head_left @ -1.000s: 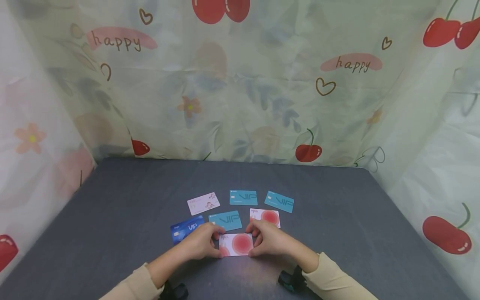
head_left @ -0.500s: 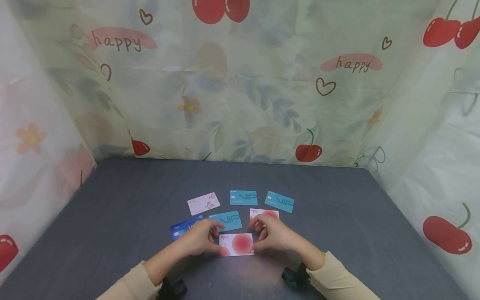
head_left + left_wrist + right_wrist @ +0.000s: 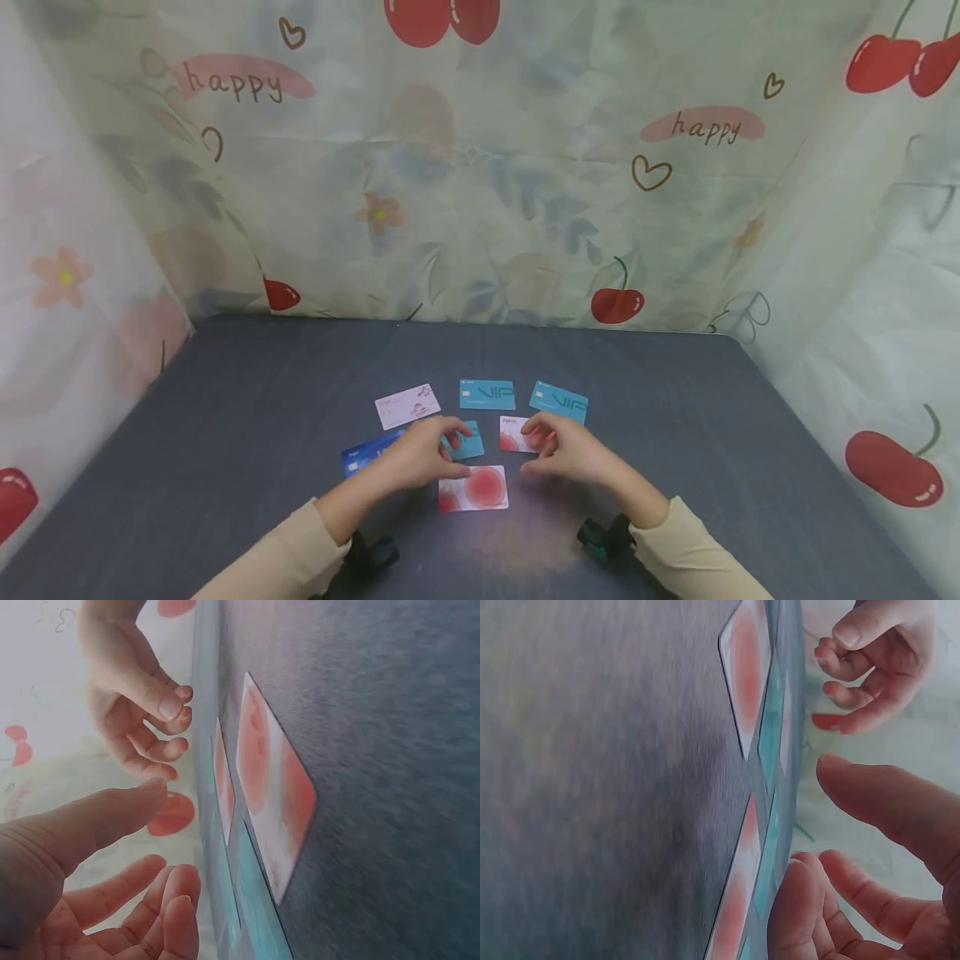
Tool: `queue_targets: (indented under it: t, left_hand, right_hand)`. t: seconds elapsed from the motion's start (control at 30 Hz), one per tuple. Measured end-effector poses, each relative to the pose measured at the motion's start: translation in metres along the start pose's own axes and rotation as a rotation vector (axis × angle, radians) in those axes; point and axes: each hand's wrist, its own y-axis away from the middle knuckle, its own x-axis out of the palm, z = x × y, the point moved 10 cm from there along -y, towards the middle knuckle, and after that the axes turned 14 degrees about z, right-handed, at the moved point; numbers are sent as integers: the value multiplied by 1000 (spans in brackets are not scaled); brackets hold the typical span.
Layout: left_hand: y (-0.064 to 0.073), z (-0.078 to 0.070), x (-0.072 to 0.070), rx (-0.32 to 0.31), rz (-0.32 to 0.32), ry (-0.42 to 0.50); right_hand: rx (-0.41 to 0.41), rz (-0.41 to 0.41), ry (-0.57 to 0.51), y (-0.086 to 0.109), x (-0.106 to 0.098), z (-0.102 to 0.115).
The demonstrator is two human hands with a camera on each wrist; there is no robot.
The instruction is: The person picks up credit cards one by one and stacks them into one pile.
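Both hands have come up off the ends of the nearest card since a second ago; the card itself hasn't budged. That red-circle card [image 3: 485,488] lies flat on the desk [image 3: 262,425], closest to the person. Left hand [image 3: 417,457] hangs over its far-left corner, thumb and fingers spread, nothing pinched. Right hand [image 3: 576,450] is the same deal, loosely curled with a gap, partly blocking a second pink-and-white card [image 3: 512,434]. In that row there's also a teal card [image 3: 472,444] and a dark blue card [image 3: 366,454], both half hidden by the left hand. Farther back: pale pink card [image 3: 407,406], middle teal card [image 3: 487,395], right teal card [image 3: 561,401]. I'd call this letting go after straightening the near card. Next move probably just calls for lifting clear without nudging the neighbours.
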Motion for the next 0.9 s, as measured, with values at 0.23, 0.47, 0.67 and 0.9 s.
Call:
queue_targets:
  t: [0.23,0.47,0.67,0.9]
  left_hand:
    - [-24,-8,3,10,13,18]
    - [-47,-10,6,-8,3,19]
    - [-61,-9,11,-2,2,78]
    - [-74,-1,18,-59,23,128]
  right_hand:
    - [59,-68,-3,5,-16,-17]
    - [97,-90,-20,6,-26,-34]
    - [152,-120,-48,6,-33,-50]
    - [213,-132,-54,5,-35,-62]
